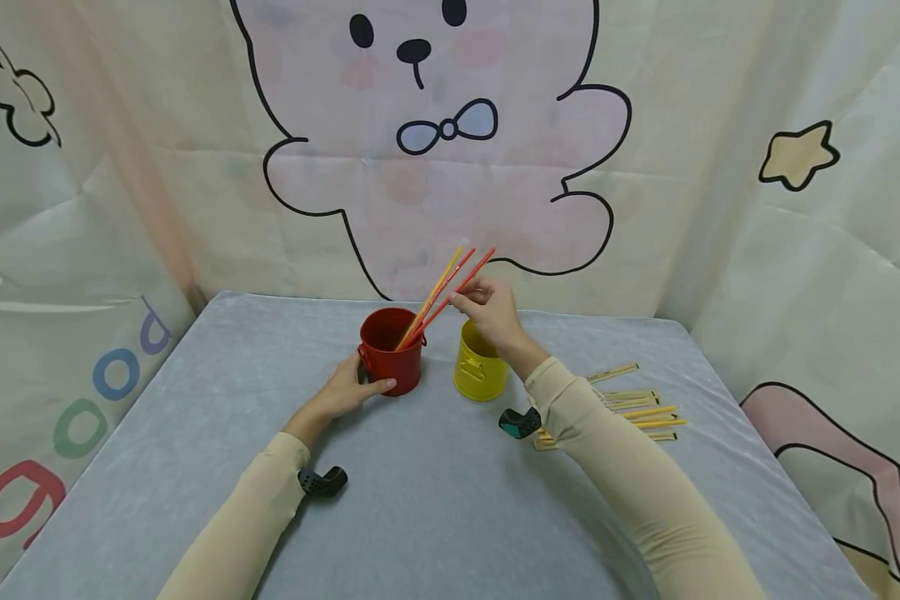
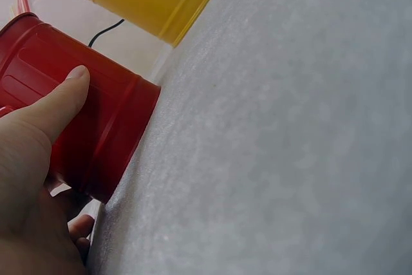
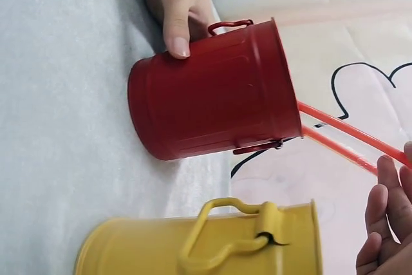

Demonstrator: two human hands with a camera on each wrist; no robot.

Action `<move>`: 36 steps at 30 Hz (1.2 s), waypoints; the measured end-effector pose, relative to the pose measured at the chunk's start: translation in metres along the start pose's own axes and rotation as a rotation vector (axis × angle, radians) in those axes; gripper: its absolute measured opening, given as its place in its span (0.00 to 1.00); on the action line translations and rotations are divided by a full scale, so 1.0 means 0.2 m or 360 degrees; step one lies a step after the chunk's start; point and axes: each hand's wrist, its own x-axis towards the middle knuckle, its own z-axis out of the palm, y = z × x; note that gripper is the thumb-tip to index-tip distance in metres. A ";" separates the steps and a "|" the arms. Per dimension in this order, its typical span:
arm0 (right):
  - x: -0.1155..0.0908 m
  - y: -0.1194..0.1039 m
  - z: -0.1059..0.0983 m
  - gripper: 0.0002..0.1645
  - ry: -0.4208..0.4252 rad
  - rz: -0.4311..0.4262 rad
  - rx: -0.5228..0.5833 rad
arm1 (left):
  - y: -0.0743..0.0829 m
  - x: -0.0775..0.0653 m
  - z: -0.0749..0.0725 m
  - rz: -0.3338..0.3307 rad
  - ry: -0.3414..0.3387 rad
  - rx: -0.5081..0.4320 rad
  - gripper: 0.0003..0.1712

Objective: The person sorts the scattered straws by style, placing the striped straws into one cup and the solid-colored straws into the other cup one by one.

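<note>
Smooth red bucket (image 3: 206, 98) (glossy metal)

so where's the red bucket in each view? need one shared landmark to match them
Head: red bucket just left of centre, below mid-height, left hand gripping it.
Left wrist: against the left edge, partly cut off, the thumb across its side.
Right wrist: upper middle, sideways in the image, mouth to the right.
Shared landmark: yellow bucket, right of it in head, at the top edge in left wrist, bottom edge in right wrist.
</note>
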 end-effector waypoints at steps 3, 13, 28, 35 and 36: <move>0.00 0.01 0.01 0.10 -0.0040 0.0046 -0.0056 | 0.00 0.00 0.00 0.0008 0.0000 0.0000 0.47; 0.00 0.01 0.04 0.14 -0.0182 0.0086 -0.0307 | -0.01 0.00 0.00 0.0028 0.0008 0.0007 0.47; 0.01 0.01 0.05 0.13 -0.0234 0.0129 -0.0353 | -0.01 0.00 0.00 0.0000 0.0013 0.0039 0.49; 0.01 0.01 0.02 0.14 -0.0235 0.0081 -0.0324 | -0.01 0.00 0.00 0.0019 0.0014 0.0026 0.48; 0.00 0.01 0.02 0.13 -0.0231 0.0076 -0.0318 | -0.01 0.00 0.00 0.0028 0.0016 0.0018 0.48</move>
